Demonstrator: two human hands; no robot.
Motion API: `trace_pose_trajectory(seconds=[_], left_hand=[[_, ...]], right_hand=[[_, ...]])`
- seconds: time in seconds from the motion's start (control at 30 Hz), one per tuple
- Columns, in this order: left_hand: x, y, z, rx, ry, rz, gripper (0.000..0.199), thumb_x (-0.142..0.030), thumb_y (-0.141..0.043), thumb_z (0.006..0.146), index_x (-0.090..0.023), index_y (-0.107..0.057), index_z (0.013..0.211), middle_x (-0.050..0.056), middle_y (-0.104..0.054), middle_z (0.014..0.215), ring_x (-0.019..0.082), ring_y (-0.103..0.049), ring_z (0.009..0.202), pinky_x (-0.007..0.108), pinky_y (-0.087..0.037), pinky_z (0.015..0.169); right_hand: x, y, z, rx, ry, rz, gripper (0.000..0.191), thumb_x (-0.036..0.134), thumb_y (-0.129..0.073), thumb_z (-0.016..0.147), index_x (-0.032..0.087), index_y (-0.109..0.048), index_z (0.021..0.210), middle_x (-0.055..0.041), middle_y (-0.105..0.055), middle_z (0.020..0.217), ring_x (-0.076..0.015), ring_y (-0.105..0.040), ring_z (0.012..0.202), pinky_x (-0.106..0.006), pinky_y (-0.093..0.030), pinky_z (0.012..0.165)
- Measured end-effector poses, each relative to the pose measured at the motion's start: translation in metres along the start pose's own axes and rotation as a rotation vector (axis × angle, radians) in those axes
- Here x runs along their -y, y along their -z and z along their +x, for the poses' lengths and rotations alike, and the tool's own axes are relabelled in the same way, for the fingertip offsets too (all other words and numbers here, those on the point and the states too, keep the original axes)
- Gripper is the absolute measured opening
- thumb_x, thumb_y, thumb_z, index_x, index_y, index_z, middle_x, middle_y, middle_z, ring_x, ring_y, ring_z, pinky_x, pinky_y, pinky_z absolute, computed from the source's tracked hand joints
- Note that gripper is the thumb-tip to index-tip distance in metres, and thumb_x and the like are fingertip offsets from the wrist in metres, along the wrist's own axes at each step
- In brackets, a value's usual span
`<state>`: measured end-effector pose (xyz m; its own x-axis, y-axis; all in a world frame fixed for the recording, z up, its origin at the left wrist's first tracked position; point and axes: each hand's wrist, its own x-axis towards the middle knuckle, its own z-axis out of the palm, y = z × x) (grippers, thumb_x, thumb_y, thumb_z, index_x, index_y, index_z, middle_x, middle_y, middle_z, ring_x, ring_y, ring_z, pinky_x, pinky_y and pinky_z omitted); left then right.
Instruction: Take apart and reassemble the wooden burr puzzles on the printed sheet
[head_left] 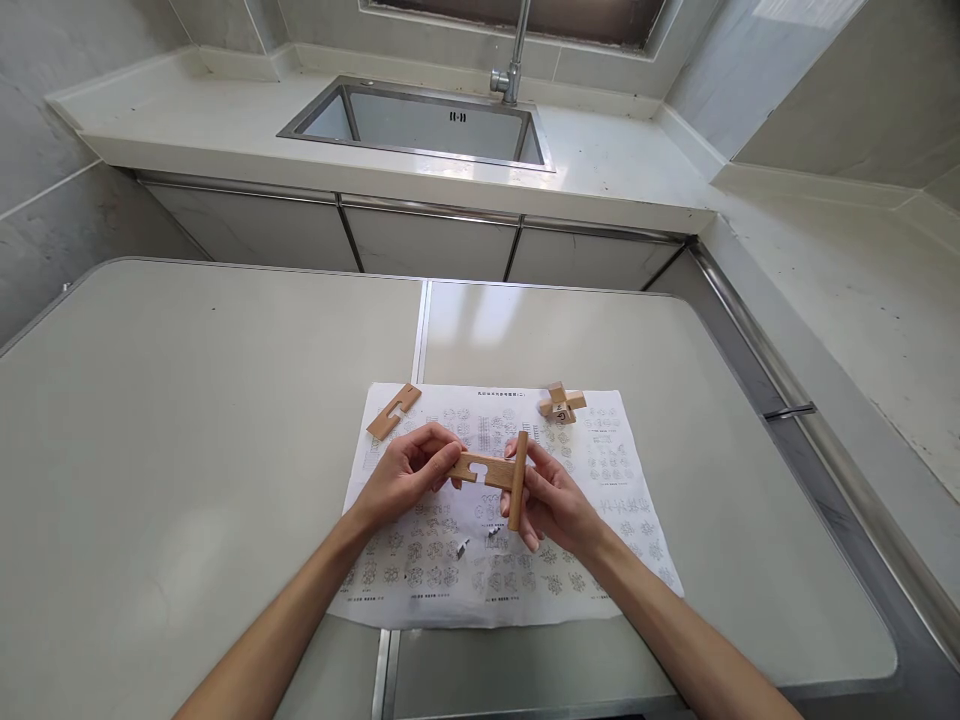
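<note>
Between my hands is a flat wooden puzzle piece (495,472) with a keyhole-shaped notch in its lower edge. My left hand (411,470) pinches its left end between thumb and fingers. A narrow wooden bar (518,482) stands crosswise at the piece's right end; whether the two are joined I cannot tell. My right hand (555,497) grips around the bar and that end of the piece, some fingers behind them. Beneath lies a printed instruction sheet (442,605) covered in small diagrams. Another notched wooden piece (394,412) rests on its upper left.
An assembled wooden block puzzle (561,402) sits at the sheet's upper right. Two small grey-white bits (462,548) lie on the paper below my hands. The pale table (187,450) has a metal seam. Beyond it is a counter with a sink (420,125) and faucet (512,80).
</note>
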<state>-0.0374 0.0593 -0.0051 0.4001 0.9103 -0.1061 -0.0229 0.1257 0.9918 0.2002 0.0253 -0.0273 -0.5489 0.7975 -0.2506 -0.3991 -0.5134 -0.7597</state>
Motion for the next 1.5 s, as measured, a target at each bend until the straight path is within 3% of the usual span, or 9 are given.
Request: trace_pose_trajectory(seconds=[0.33, 0.6, 1.0, 1.5], left_hand=[[-0.002, -0.002, 0.0, -0.008, 0.005, 0.012, 0.035, -0.052, -0.069, 0.098, -0.017, -0.068, 0.095, 0.002, -0.069, 0.075, 0.012, -0.059, 0.06, 0.023, -0.044, 0.055], [-0.005, -0.002, 0.0, -0.007, 0.001, -0.007, 0.037, -0.054, -0.069, 0.098, -0.018, -0.066, 0.093, 0.0, -0.068, 0.072, 0.011, -0.056, 0.057, 0.023, -0.043, 0.055], [-0.001, -0.001, 0.0, -0.002, -0.009, -0.01, 0.033, -0.049, -0.069, 0.1, -0.017, -0.068, 0.094, 0.0, -0.067, 0.073, 0.01, -0.054, 0.057, 0.022, -0.042, 0.054], [0.002, -0.003, -0.001, 0.0, -0.019, -0.002, 0.03, -0.047, -0.069, 0.1, -0.017, -0.068, 0.095, 0.002, -0.071, 0.078, 0.013, -0.064, 0.064, 0.023, -0.042, 0.055]], right_hand=[[0.0, 0.003, -0.001, -0.048, 0.017, 0.007, 0.056, 0.066, -0.074, 0.088, 0.027, -0.043, 0.114, 0.0004, -0.078, 0.074, -0.014, -0.061, 0.032, -0.019, -0.037, 0.031], [0.003, 0.003, 0.0, -0.021, 0.025, 0.058, 0.042, 0.044, -0.072, 0.091, 0.025, -0.044, 0.116, -0.0011, -0.081, 0.076, -0.0152, -0.063, 0.034, -0.018, -0.037, 0.029], [0.003, 0.0, 0.001, -0.044, -0.003, 0.067, 0.055, 0.051, -0.083, 0.081, 0.026, -0.044, 0.109, -0.0014, -0.081, 0.07, -0.0157, -0.061, 0.028, -0.018, -0.036, 0.027], [0.006, 0.001, 0.0, -0.097, 0.046, 0.109, 0.043, 0.039, -0.078, 0.085, 0.026, -0.044, 0.108, 0.0016, -0.078, 0.064, -0.0134, -0.056, 0.026, -0.016, -0.04, 0.025]])
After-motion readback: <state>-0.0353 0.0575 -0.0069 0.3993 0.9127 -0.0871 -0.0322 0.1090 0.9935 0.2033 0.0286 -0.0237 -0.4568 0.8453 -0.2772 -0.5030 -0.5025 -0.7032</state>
